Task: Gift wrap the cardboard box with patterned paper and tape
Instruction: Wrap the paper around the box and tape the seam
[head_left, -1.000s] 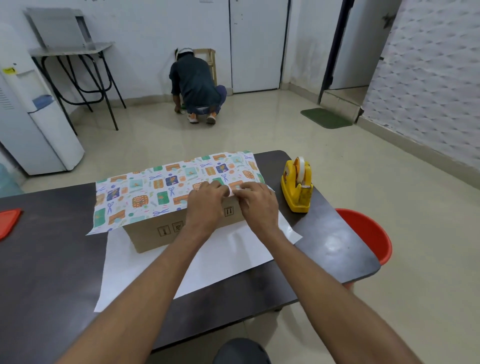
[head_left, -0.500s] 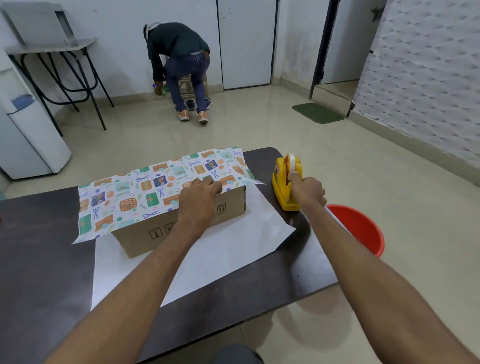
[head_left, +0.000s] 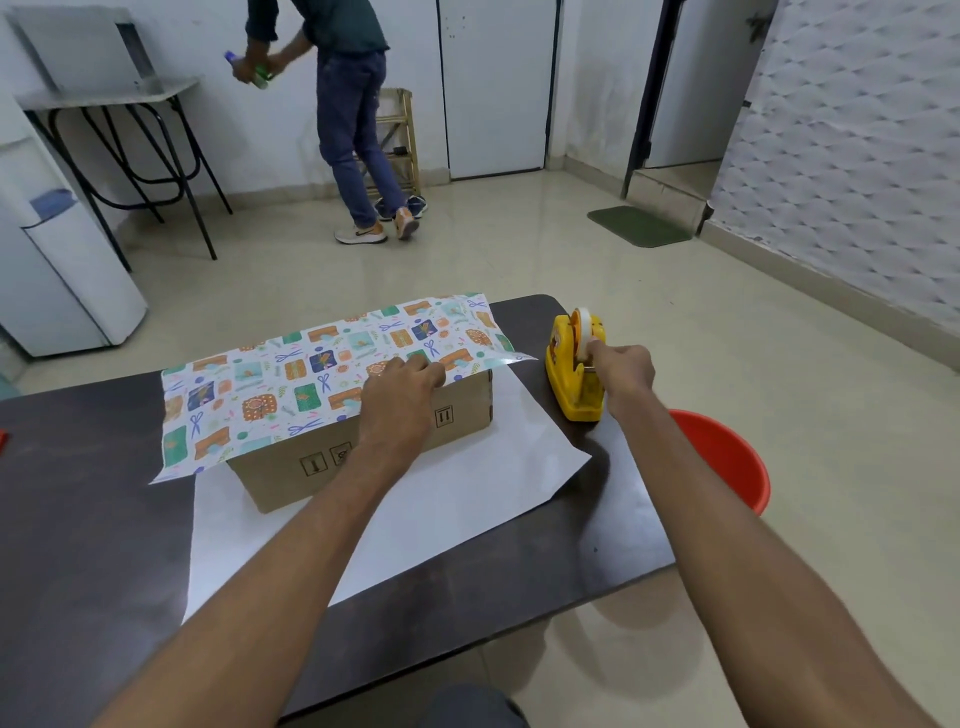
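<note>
Right hand (head_left: 623, 371) shifted onto one dispenser (head_left: 569, 384), left hand (head_left: 402, 387) pressing paper (head_left: 270, 384)

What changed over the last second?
The right hand left the patterned paper, moved right to the tape dispenser and now pinches the tape. The left hand stays pressed on the paper atop the cardboard box; box and dispenser unmoved. The person in the background stood up.
</note>
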